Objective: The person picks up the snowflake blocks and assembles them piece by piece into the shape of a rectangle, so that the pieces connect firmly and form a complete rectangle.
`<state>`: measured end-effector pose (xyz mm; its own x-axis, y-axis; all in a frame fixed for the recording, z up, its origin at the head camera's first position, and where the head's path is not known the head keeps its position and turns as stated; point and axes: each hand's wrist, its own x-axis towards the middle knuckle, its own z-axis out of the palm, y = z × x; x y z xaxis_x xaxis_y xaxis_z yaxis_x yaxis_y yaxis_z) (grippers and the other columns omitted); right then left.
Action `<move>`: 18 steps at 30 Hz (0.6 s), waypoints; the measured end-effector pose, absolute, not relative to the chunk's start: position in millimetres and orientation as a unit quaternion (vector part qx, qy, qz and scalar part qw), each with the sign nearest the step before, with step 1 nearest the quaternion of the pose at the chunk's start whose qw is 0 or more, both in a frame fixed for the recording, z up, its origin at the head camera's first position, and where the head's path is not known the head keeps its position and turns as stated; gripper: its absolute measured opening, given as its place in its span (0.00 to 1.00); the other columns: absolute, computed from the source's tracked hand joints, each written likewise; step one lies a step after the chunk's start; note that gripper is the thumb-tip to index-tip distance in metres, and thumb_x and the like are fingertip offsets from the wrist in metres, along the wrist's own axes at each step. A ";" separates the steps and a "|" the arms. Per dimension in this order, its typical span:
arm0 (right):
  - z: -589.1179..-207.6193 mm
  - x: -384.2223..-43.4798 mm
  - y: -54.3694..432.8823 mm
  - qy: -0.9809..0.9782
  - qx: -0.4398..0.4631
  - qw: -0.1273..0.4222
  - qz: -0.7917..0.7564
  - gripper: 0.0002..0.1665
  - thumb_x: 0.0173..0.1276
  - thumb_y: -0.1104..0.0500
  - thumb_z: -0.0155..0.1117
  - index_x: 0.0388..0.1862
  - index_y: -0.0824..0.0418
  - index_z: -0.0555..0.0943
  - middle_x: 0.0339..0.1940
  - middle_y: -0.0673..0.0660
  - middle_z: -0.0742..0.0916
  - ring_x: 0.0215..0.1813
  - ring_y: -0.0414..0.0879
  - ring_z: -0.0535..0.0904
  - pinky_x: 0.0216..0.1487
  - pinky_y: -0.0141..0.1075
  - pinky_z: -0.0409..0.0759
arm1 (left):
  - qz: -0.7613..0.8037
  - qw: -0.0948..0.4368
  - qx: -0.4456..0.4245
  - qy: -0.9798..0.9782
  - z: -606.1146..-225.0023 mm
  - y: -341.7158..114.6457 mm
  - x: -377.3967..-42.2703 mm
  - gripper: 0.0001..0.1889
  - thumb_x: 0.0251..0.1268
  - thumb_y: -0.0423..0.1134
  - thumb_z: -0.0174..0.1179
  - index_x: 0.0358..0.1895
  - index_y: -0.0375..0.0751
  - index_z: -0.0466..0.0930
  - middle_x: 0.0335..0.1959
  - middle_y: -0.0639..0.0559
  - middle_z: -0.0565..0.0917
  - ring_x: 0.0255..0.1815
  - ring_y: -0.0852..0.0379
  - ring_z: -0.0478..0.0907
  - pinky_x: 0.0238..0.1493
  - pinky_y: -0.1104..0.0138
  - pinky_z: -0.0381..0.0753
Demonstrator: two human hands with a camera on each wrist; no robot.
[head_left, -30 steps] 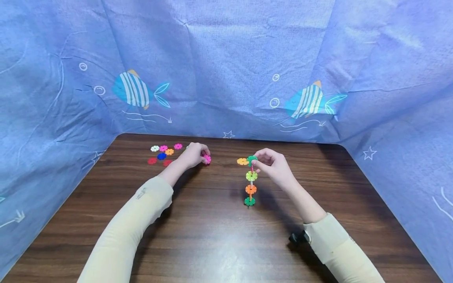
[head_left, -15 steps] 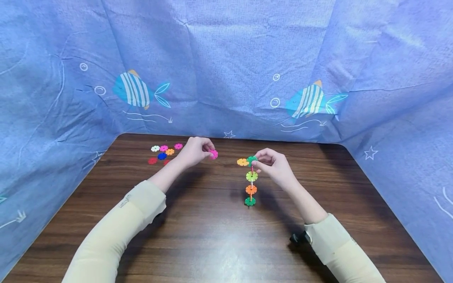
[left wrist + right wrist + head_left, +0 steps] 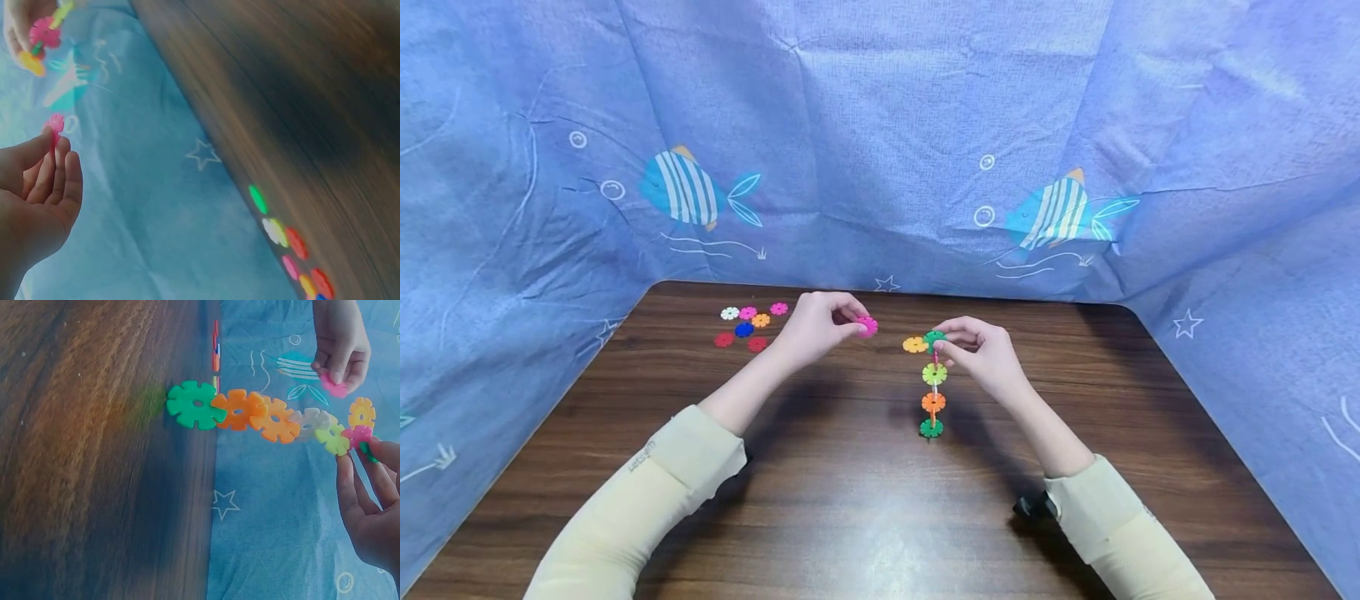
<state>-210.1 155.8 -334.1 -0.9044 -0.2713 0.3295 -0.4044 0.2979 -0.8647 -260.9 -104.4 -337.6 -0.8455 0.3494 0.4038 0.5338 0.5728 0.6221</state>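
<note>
My left hand (image 3: 820, 327) pinches a pink notched flower disc (image 3: 868, 325) between thumb and fingers, held above the table. To its right, my right hand (image 3: 981, 350) pinches the green disc (image 3: 933, 340) at the top of a chain of interlocked flower discs. A yellow-orange disc (image 3: 914, 344) juts out leftward from that green one. Below hang a pink, a lime disc (image 3: 935, 373), a white, orange discs (image 3: 933, 402) and a green end disc (image 3: 931, 427). In the right wrist view the chain's green end disc (image 3: 197, 405) shows large, face-on. A gap separates the pink disc from the chain.
Several loose discs lie at the table's back left, among them a blue disc (image 3: 744, 330), a white disc (image 3: 730, 313) and a red disc (image 3: 757, 343). A blue fish-print cloth (image 3: 880, 167) hangs behind the brown wooden table (image 3: 850, 467).
My left hand has lifted the pink disc off the table and carried it right, toward the chain. The right hand and its chain have stayed nearly still.
</note>
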 end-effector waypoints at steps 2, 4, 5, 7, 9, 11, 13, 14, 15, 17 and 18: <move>-333.7 -209.2 155.6 -0.804 0.210 0.063 0.553 0.11 0.61 0.69 0.65 0.43 0.71 0.79 0.36 0.70 0.86 0.32 0.48 0.86 0.32 0.36 0.84 | -0.397 0.126 -0.254 -0.873 -336.1 -101.6 -255.3 0.04 0.53 0.38 0.70 0.31 0.48 0.85 0.25 0.59 0.85 0.25 0.63 0.78 0.28 0.68 0.77; -333.9 -208.8 155.6 -0.803 0.207 0.064 0.555 0.11 0.61 0.69 0.65 0.43 0.71 0.79 0.35 0.69 0.87 0.32 0.49 0.86 0.32 0.37 0.84 | -0.408 0.128 -0.258 -0.866 -335.6 -98.9 -249.7 0.05 0.53 0.39 0.70 0.32 0.48 0.85 0.25 0.59 0.85 0.25 0.64 0.78 0.28 0.69 0.77; -334.2 -208.8 155.6 -0.803 0.206 0.064 0.555 0.11 0.61 0.69 0.65 0.42 0.71 0.79 0.35 0.69 0.87 0.32 0.49 0.86 0.32 0.37 0.84 | -0.414 0.130 -0.260 -0.863 -336.0 -97.6 -247.5 0.05 0.53 0.39 0.70 0.32 0.48 0.85 0.26 0.59 0.85 0.25 0.64 0.79 0.28 0.69 0.78; -334.3 -208.7 155.6 -0.803 0.204 0.063 0.556 0.11 0.61 0.68 0.65 0.42 0.71 0.79 0.35 0.69 0.87 0.32 0.48 0.85 0.32 0.37 0.84 | -0.423 0.134 -0.263 -0.857 -337.1 -94.9 -243.6 0.05 0.53 0.39 0.70 0.33 0.47 0.84 0.27 0.58 0.86 0.25 0.65 0.80 0.29 0.70 0.79; -334.3 -209.0 155.5 -0.804 0.202 0.063 0.555 0.11 0.61 0.68 0.66 0.42 0.71 0.79 0.35 0.69 0.87 0.32 0.44 0.85 0.32 0.37 0.84 | -0.435 0.134 -0.262 -0.851 -338.5 -92.1 -240.3 0.05 0.53 0.39 0.70 0.33 0.47 0.84 0.27 0.58 0.86 0.26 0.65 0.80 0.30 0.70 0.79; -334.0 -209.3 155.3 -0.805 0.201 0.062 0.555 0.10 0.61 0.68 0.66 0.42 0.70 0.79 0.35 0.69 0.87 0.31 0.41 0.85 0.33 0.37 0.84 | -0.444 0.136 -0.259 -0.847 -340.2 -89.2 -237.7 0.05 0.53 0.40 0.70 0.33 0.47 0.84 0.28 0.58 0.86 0.26 0.65 0.80 0.30 0.70 0.79; -333.5 -209.5 155.2 -0.806 0.198 0.062 0.555 0.10 0.61 0.67 0.66 0.41 0.70 0.79 0.34 0.69 0.87 0.31 0.40 0.84 0.33 0.38 0.84 | -0.451 0.140 -0.252 -0.845 -341.9 -86.8 -235.3 0.06 0.53 0.40 0.70 0.33 0.48 0.84 0.28 0.59 0.87 0.25 0.66 0.80 0.29 0.70 0.78; -333.3 -209.6 155.0 -0.806 0.198 0.062 0.555 0.10 0.61 0.68 0.66 0.41 0.70 0.79 0.34 0.69 0.87 0.31 0.41 0.84 0.33 0.40 0.84 | -0.456 0.141 -0.249 -0.843 -342.9 -85.6 -234.0 0.06 0.52 0.40 0.70 0.33 0.48 0.85 0.28 0.59 0.87 0.25 0.66 0.80 0.29 0.70 0.78; -332.8 -209.3 154.9 -0.806 0.197 0.061 0.555 0.10 0.61 0.68 0.66 0.41 0.70 0.79 0.34 0.69 0.86 0.30 0.41 0.84 0.34 0.42 0.84 | -0.461 0.142 -0.247 -0.840 -344.1 -84.4 -233.2 0.06 0.52 0.40 0.71 0.33 0.48 0.85 0.28 0.59 0.87 0.25 0.67 0.80 0.29 0.70 0.78; -332.2 -209.0 154.6 -0.806 0.197 0.062 0.554 0.10 0.61 0.68 0.66 0.40 0.70 0.79 0.33 0.69 0.86 0.30 0.42 0.84 0.34 0.46 0.84 | -0.470 0.145 -0.243 -0.836 -346.6 -82.0 -231.6 0.06 0.51 0.39 0.71 0.32 0.48 0.85 0.28 0.58 0.87 0.25 0.67 0.80 0.28 0.70 0.78; -332.1 -208.9 154.5 -0.806 0.198 0.062 0.554 0.10 0.61 0.68 0.66 0.40 0.70 0.79 0.33 0.69 0.86 0.30 0.43 0.85 0.35 0.48 0.83 | -0.475 0.145 -0.241 -0.834 -348.1 -80.9 -231.1 0.06 0.51 0.38 0.71 0.32 0.47 0.85 0.27 0.58 0.87 0.25 0.66 0.80 0.28 0.70 0.78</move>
